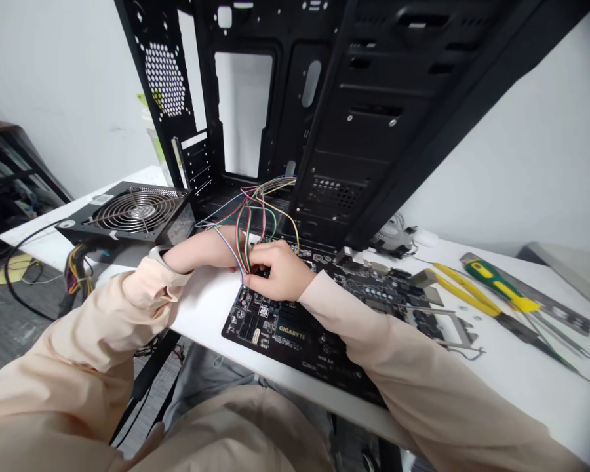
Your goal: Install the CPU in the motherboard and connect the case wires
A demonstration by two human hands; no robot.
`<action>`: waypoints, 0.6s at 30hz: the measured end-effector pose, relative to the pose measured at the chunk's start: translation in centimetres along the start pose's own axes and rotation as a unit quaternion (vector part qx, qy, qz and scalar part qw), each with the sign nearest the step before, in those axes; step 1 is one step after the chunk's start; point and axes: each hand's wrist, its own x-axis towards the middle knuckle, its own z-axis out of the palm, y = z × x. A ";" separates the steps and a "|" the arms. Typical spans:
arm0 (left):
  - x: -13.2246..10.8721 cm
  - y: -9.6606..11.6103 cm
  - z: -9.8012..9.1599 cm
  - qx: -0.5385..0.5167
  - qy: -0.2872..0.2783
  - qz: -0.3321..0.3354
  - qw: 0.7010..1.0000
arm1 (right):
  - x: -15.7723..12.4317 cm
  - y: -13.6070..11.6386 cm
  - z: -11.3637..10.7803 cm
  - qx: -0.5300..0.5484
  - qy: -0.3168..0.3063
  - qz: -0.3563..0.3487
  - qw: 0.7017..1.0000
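Observation:
A black Gigabyte motherboard (pixel 291 332) lies flat on the white table, partly covered by my hands and right sleeve. Thin coloured wires (pixel 246 237) come out of the black computer case (pixel 319 131) and hang down to the board's left edge. My right hand (pixel 281 270) is closed in a pinch around the lower ends of these wires, thumb and fingers just above the board. Beside it on the left, my left hand (pixel 219 248) is curled in against the wires. Its fingertips are largely hidden behind the wires and my right hand.
At left rests a power supply (pixel 140 213) with a fan grille and bundled cables (pixel 77 272) over the table edge. To the right lie yellow-handled pliers (pixel 472 295), a green-and-yellow screwdriver (pixel 501 285), a metal ruler (pixel 565 314) and a metal bracket (pixel 455 328).

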 end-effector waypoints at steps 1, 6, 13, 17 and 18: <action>-0.1 0.2 0.0 -0.004 -0.026 -0.012 1.000 | 0.0 0.0 0.1 -0.006 -0.007 0.003 1.000; -0.5 0.9 -0.1 -0.023 -0.108 -0.066 0.992 | 0.0 -0.1 0.4 -0.038 -0.007 0.008 0.999; -0.4 1.2 -0.3 -0.032 -0.126 -0.089 0.987 | 0.0 0.2 0.6 -0.056 -0.002 0.001 0.998; -0.2 0.8 -0.2 -0.018 -0.110 -0.070 0.991 | 0.0 0.5 0.7 -0.075 -0.021 0.000 0.997; -0.1 0.7 -0.1 -0.015 -0.105 -0.064 0.992 | 0.0 0.6 0.7 -0.079 -0.021 0.001 0.997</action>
